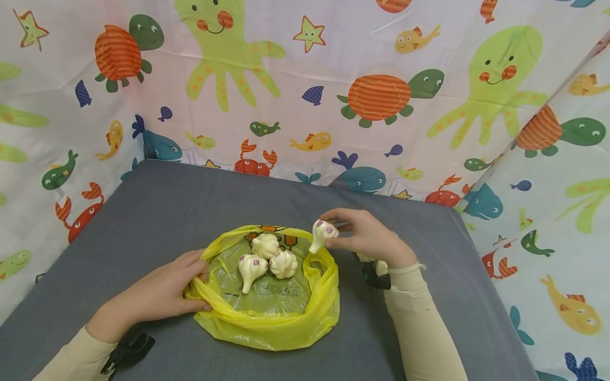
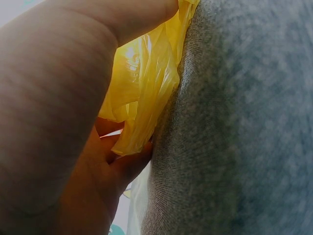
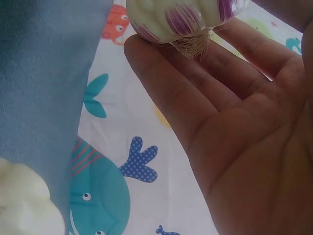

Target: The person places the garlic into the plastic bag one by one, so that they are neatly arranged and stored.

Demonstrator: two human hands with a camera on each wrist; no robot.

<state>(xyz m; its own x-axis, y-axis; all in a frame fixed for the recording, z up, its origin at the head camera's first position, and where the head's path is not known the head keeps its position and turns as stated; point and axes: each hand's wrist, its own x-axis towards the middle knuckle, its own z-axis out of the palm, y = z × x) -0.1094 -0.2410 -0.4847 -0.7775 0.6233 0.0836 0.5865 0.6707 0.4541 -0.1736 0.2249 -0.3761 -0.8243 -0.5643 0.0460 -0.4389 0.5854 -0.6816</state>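
Fingers [image 1: 335,214] of the right hand [image 1: 369,236] are pinching a garlic bulb [image 1: 323,233] over the right rim of a yellow bag [image 1: 269,330]. The left hand [image 1: 159,288] is gripping the bag's left edge. Three pale bulbs [image 1: 283,264] are lying inside the bag, which is resting on the gray desk [image 1: 200,198].

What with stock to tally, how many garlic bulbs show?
5 at least: three bulbs in the yellow bag, one in the right hand, one partly hidden by that wrist; others may be hidden.
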